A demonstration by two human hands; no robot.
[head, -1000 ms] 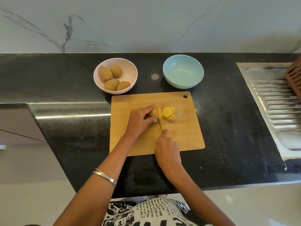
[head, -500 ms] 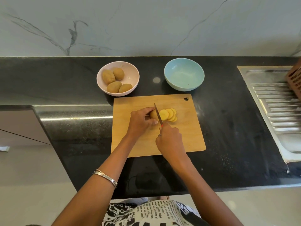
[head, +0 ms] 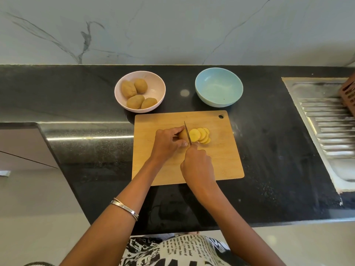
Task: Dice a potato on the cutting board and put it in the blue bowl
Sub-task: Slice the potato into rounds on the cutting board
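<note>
Left hand grips brown potato stub; right hand grips steel knife. Advice: tuck fingertips, keep slices even.

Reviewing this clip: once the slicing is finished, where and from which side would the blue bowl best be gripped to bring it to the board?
Probably the blue bowl's near rim, pinched from the board side with the thumb inside. It stands upright and empty, its wall curves too wide to wrap, and that edge faces the cutting board with bare counter around it.
</note>
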